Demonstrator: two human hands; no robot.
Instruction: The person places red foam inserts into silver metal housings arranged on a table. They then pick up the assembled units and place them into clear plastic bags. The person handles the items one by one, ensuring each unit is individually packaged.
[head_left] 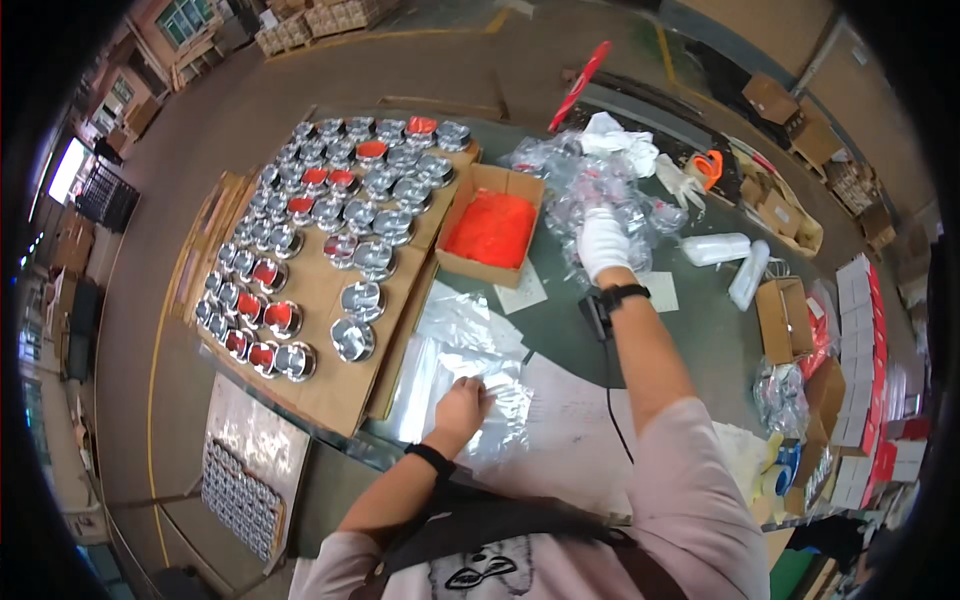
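Heaped clear bags [582, 185] are touched by the gloved right hand [604, 245] and flat clear sleeves [435, 372] by the left hand [462, 410], whether either grasps cannot be told, while red material [490, 226] is held in an open cardboard box [476, 269] beside the heap.

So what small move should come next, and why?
Probably lift just one from the pile of clear plastic packets with the gloved right hand: that hand is at the pile's near side, and the bare left hand is at the flat clear plastic sheets. Its exact grip is unclear.
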